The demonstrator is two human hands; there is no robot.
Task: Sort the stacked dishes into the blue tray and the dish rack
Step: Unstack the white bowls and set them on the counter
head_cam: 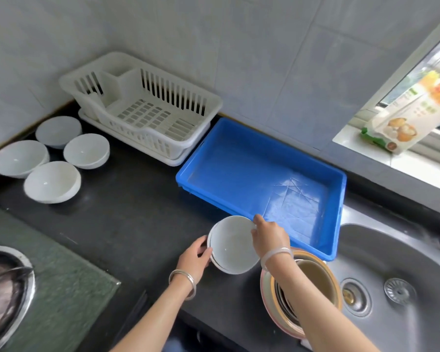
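Observation:
A small stack of white bowls point(233, 246) sits on the black counter just in front of the blue tray point(261, 151). My left hand point(194, 257) grips the stack's left rim. My right hand point(269, 236) pinches the far right rim of the top bowl. The blue tray holds nothing. The white dish rack point(148, 107) stands behind and to the left, against the wall, also with nothing in it. Several more white bowls point(52, 181) stand apart at the far left of the counter.
A stack of tan and pink rimmed dishes point(308, 288) sits under my right forearm at the sink's edge. The steel sink point(391, 270) lies to the right, a gas hob point(8, 293) at the lower left. A food packet point(401, 123) leans on the window sill.

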